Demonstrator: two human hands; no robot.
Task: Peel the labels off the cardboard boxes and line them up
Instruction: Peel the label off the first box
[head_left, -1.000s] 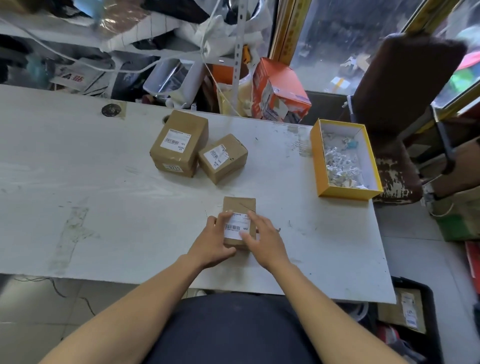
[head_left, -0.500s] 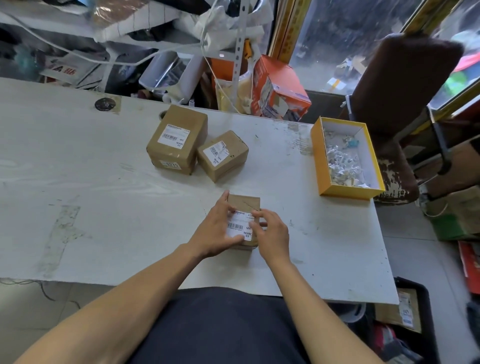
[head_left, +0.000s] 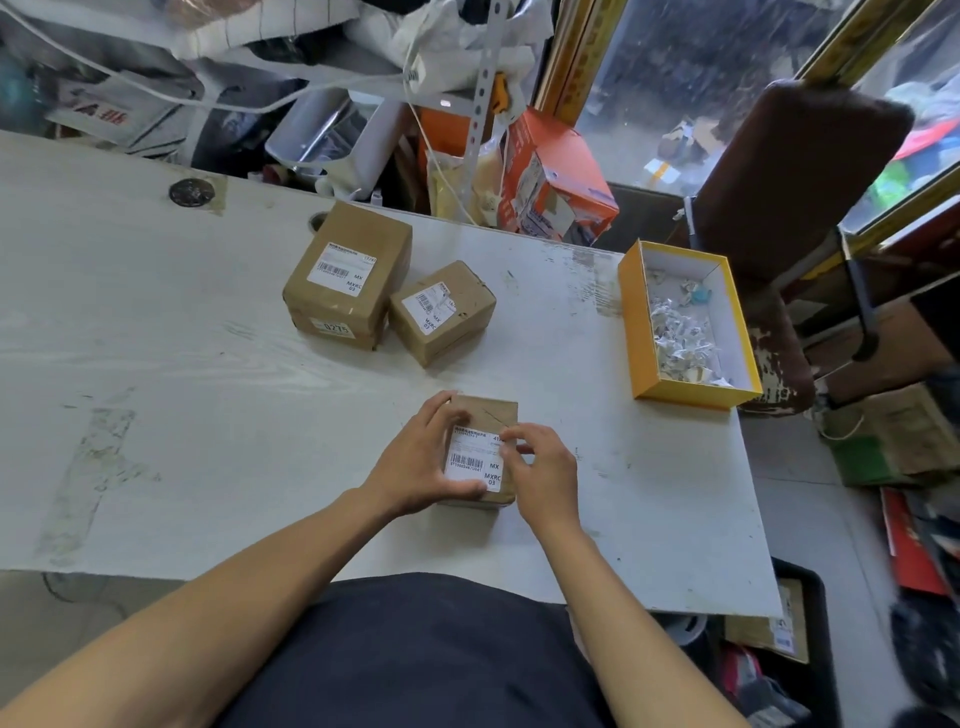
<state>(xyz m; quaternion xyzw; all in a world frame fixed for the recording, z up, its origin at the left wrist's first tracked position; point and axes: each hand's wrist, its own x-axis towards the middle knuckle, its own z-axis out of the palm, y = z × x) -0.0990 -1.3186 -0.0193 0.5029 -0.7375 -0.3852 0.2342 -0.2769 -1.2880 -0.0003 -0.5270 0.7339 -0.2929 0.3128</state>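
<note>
We grip the small cardboard box (head_left: 485, 410) on the table (head_left: 156, 338) with our left hand (head_left: 423, 457) curled round its left side, right hand (head_left: 543, 467) fingertips pinching the label (head_left: 470, 460) at its top right corner.

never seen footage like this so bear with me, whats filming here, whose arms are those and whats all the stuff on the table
There is no machine here. A person wears a camera on the head, looking forward and down, so the two bare arms are their own.

On the white table lie three brown cardboard boxes. The near box is held by both hands: the left hand grips its left side, and the right hand picks at the right edge of its white label, seemingly to peel it.

Farther back sit a large box and a smaller box side by side, labels still on. To the right is an open yellow tray holding crumpled scraps of white paper.
</note>
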